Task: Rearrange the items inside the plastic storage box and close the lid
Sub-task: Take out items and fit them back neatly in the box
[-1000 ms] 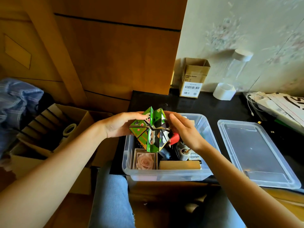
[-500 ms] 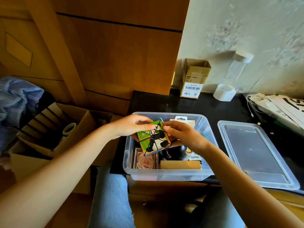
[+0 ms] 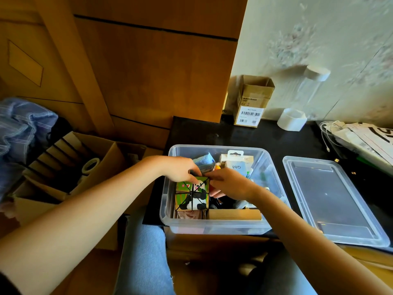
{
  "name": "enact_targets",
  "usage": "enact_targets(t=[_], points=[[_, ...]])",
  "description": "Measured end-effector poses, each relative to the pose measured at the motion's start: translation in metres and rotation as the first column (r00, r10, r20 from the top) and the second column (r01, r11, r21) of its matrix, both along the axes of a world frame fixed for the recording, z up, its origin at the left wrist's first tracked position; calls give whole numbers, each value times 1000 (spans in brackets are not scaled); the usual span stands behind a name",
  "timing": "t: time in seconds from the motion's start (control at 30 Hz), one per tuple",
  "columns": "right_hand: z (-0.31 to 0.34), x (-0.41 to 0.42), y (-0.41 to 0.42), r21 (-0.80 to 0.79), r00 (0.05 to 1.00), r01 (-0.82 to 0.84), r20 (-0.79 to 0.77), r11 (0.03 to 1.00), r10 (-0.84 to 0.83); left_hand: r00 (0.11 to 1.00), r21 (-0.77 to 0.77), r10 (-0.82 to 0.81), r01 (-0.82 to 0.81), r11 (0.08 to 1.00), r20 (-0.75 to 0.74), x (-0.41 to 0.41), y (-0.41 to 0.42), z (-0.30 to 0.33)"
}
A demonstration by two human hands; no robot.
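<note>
The folding cube [image 3: 192, 193] was bright green with a black-and-white panda print and pink spots, crossed by black fold lines, and it sat inside a clear, colourless storage box [image 3: 214, 227] on a black tabletop [image 3: 244, 137]. At three o'clock from the box lay the lid [image 3: 331, 201], equally clear, while at nine o'clock a brown cardboard carton [image 3: 110, 158] held a white roll of tape [image 3: 91, 165]. At twelve o'clock stood a small brown carton [image 3: 253, 99] with a white barcode label, and at ten o'clock lay blue striped cloth [image 3: 19, 126].

Left hand [image 3: 178, 169], right hand [image 3: 230, 184]: fingers curled, touching.
</note>
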State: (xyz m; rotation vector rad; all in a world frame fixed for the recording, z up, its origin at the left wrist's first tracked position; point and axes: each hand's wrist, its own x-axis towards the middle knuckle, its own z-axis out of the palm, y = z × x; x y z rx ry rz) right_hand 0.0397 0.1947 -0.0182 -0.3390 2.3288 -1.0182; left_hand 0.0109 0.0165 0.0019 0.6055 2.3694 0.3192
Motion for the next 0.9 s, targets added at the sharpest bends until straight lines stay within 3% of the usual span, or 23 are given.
enact_targets(t=[0.23, 0.33, 0.4, 0.47, 0.57, 0.7, 0.8, 0.9], points=[[3, 4, -6, 15, 997, 21, 68, 1000, -22, 1000, -143, -23, 26, 989, 18, -1, 3, -4], [9, 6, -10, 208, 992, -121, 46, 971, 114, 999, -128, -26, 32, 991, 47, 2, 5, -9], [9, -1, -9, 118, 999, -18, 39, 993, 14, 998, -117, -33, 38, 992, 45, 3, 5, -10], [12, -7, -2, 27, 991, 96, -94, 995, -93, 998, -91, -17, 22, 996, 55, 3, 3, -12], [11, -18, 16, 6, 892, 230, -402, 973, -208, 997, -24, 23, -22, 999, 71, 3, -1, -15], [3, -27, 38, 80, 855, 313, -457, 946, -245, 984, 176, 165, -173, 969, 59, -1, -9, -20], [-3, -28, 45, 192, 914, 204, -387, 960, -117, 914, 338, 400, -354, 872, -75, -9, -9, -27], [-9, -24, 44, 223, 966, 91, -255, 970, -32, 880, 256, 397, -334, 907, -259, -22, -1, -32]])
